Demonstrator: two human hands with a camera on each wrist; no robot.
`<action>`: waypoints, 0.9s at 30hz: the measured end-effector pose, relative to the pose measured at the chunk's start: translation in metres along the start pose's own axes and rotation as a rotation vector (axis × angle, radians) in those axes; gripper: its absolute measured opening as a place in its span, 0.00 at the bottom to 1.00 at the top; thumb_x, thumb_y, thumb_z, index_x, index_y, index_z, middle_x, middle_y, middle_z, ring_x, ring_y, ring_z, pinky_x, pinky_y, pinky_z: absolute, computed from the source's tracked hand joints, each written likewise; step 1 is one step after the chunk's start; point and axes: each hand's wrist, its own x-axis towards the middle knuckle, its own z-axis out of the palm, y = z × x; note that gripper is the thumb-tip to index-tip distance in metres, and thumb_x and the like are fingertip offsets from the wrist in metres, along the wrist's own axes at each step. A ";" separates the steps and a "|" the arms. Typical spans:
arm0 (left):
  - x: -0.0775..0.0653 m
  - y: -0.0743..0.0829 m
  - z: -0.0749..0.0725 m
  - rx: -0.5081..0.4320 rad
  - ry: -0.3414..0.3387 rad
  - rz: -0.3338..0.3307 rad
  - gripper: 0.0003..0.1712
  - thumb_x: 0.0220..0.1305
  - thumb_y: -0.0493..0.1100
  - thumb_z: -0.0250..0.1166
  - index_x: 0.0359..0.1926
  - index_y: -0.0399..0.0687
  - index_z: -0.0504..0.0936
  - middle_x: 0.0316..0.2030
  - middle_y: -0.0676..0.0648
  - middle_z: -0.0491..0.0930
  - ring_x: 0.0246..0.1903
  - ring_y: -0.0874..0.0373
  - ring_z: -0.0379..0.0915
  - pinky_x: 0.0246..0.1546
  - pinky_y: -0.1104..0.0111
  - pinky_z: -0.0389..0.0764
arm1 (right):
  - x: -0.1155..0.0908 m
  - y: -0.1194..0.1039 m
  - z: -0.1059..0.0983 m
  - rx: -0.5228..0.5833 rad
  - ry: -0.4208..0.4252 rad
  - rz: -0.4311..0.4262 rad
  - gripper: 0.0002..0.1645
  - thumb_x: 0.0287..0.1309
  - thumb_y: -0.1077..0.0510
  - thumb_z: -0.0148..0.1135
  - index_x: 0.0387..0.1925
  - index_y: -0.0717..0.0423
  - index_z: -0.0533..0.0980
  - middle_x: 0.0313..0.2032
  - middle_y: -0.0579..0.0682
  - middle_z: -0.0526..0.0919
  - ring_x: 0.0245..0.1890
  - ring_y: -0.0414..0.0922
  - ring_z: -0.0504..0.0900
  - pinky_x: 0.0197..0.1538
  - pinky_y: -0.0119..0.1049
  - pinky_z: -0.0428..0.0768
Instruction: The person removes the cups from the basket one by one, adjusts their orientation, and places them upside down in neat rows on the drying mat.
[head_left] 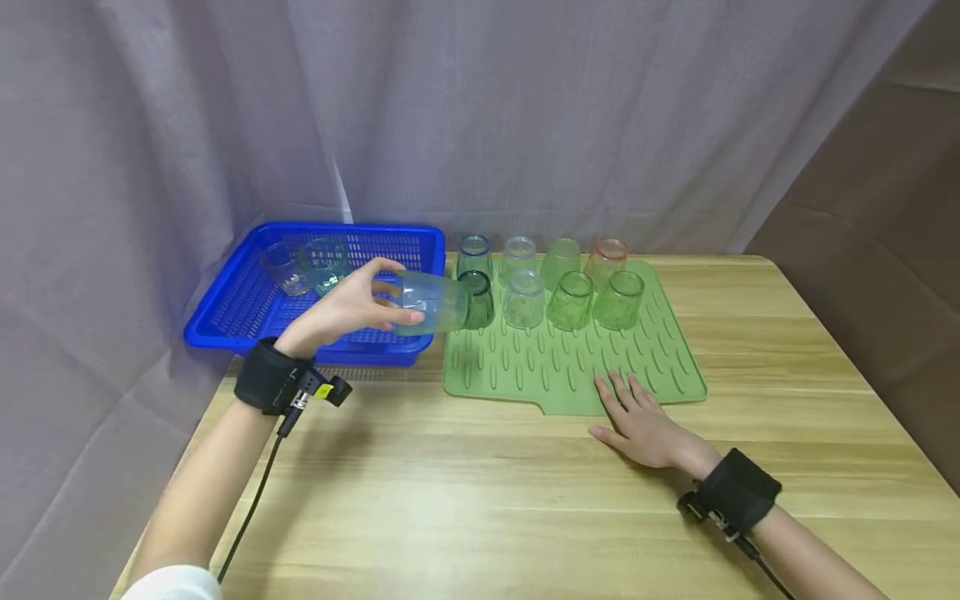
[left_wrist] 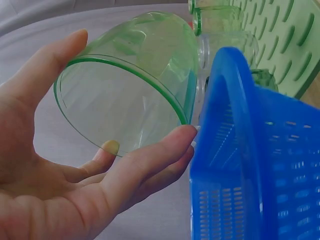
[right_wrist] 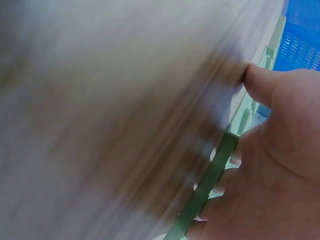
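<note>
The tabletop (head_left: pixel 420 500) was spread beneath both hands; the blue basket (head_left: pixel 210 340) was placed below the left hand (head_left: pixel 348 308), the green mat (head_left: pixel 504 382) under the fingers of the right hand (head_left: pixel 641 429). Beyond the right hand, the standing glasses (head_left: pixel 573 302) would best be cleared with a steady, light grip, the held glass (head_left: pixel 435 302) being kept high. It was clamped near its rim between left thumb and fingers, just right of that palm; the right fingers were parted, with nothing held.

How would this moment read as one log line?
left hand: holds greenish glass sideways; right hand: touches green mat; on mat: eight glasses; in blue basket: two glasses visible
</note>
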 end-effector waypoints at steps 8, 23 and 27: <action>0.000 -0.006 0.009 -0.027 -0.024 0.049 0.48 0.52 0.41 0.75 0.69 0.47 0.56 0.58 0.35 0.71 0.45 0.50 0.80 0.39 0.58 0.85 | 0.000 -0.003 0.000 -0.009 -0.037 0.021 0.47 0.70 0.42 0.49 0.73 0.68 0.44 0.71 0.76 0.42 0.70 0.75 0.38 0.67 0.73 0.46; -0.003 0.007 0.019 0.066 -0.025 0.135 0.47 0.49 0.42 0.76 0.66 0.49 0.59 0.66 0.40 0.64 0.58 0.42 0.73 0.54 0.54 0.80 | 0.021 -0.025 -0.059 0.136 -0.176 -0.022 0.43 0.72 0.41 0.44 0.73 0.66 0.48 0.70 0.76 0.48 0.71 0.72 0.47 0.69 0.69 0.52; -0.002 0.011 0.024 0.084 -0.028 0.144 0.47 0.48 0.44 0.77 0.66 0.51 0.59 0.66 0.41 0.65 0.58 0.43 0.73 0.53 0.55 0.81 | 0.033 -0.040 -0.065 0.152 -0.126 -0.093 0.41 0.72 0.40 0.42 0.73 0.63 0.51 0.71 0.68 0.55 0.71 0.65 0.56 0.70 0.62 0.58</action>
